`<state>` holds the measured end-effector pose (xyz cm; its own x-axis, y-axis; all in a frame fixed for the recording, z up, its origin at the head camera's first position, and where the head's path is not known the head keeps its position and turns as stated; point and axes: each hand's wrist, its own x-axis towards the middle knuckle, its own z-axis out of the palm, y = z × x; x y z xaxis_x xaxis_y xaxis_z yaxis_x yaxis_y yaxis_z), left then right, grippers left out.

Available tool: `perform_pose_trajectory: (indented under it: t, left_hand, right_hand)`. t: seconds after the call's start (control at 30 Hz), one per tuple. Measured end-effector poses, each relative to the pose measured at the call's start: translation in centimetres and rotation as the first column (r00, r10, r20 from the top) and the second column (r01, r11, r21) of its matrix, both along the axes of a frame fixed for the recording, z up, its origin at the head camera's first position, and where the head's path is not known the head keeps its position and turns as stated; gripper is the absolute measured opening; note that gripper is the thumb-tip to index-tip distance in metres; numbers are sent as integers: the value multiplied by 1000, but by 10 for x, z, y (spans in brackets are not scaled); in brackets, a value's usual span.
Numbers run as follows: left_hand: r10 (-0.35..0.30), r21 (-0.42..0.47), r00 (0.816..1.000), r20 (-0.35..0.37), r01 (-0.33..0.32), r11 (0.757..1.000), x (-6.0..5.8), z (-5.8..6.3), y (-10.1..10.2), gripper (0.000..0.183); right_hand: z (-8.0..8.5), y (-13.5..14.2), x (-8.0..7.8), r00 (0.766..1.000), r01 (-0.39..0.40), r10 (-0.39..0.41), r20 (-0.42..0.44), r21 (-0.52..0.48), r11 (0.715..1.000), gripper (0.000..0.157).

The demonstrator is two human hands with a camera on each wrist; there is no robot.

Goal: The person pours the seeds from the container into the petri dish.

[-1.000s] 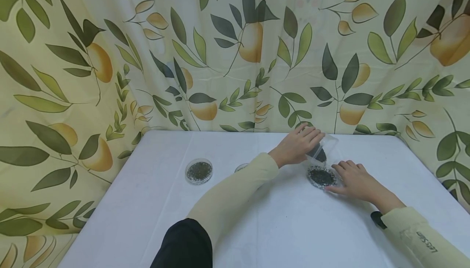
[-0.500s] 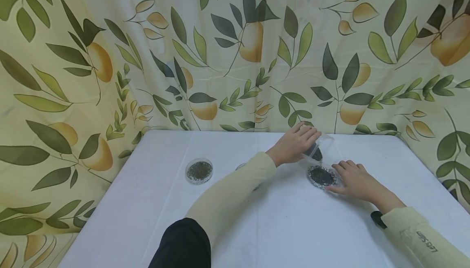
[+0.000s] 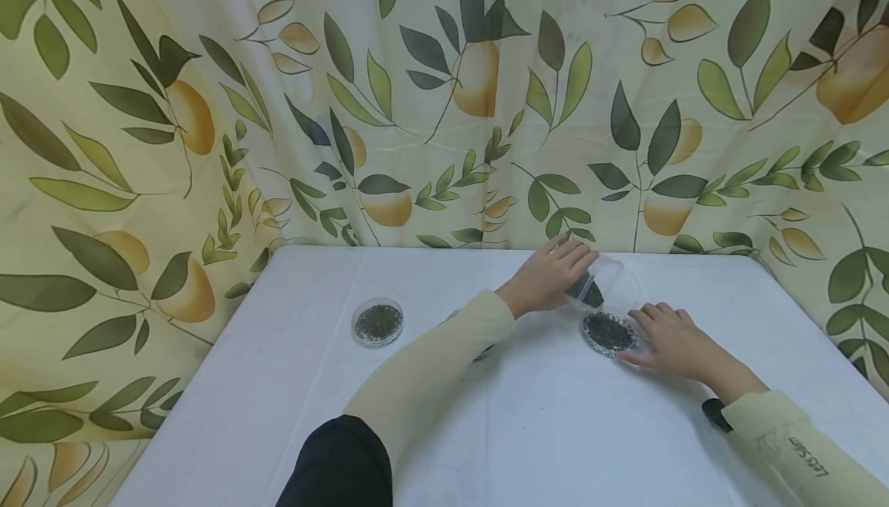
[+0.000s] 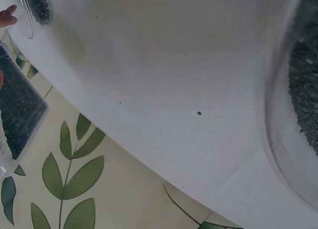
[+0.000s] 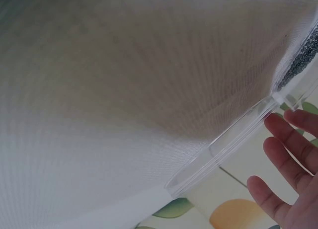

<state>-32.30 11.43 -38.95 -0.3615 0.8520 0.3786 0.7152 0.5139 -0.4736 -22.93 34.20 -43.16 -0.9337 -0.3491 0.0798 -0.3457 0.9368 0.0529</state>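
Observation:
My left hand (image 3: pixel 552 275) grips a clear plastic box (image 3: pixel 586 289) of dark granules, tilted beside and above a round petri dish (image 3: pixel 609 332). In the left wrist view the same box (image 4: pixel 22 105) shows at the left edge. Dark granules with pale specks fill much of the dish. At the dish's right side, my right hand (image 3: pixel 677 343) holds its rim between thumb and forefinger. The right wrist view shows slightly bent, spread fingers (image 5: pixel 288 164) by a clear plastic edge (image 5: pixel 218 149). The thumb is out of that view.
Another petri dish (image 3: pixel 377 322) of dark granules stands on the left of the white table (image 3: pixel 542 430). A third dish (image 4: pixel 308 95) is mostly covered by my left forearm in the head view. Behind the table hangs a leaf-patterned curtain (image 3: pixel 430 144). A few stray granules lie on the table.
My left hand has shifted a little to the left with the tilted box. The right hand and the dish beside it have stayed in place.

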Motion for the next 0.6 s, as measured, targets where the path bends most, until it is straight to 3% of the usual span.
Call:
perform_pose_trajectory:
  t: [0.33, 0.6]
  left_hand:
    - [0, 1, 1000, 13, 0, 1000, 1, -2, -8, 73]
    - [42, 83, 992, 115, -51, 995, 0, -2, -14, 81]
  right_hand:
    - [-2, 1, -1, 1000, -1, 1, -6, 1, 1000, 85]
    - [0, 1, 0, 1000, -12, 12, -7, -14, 1000, 85]
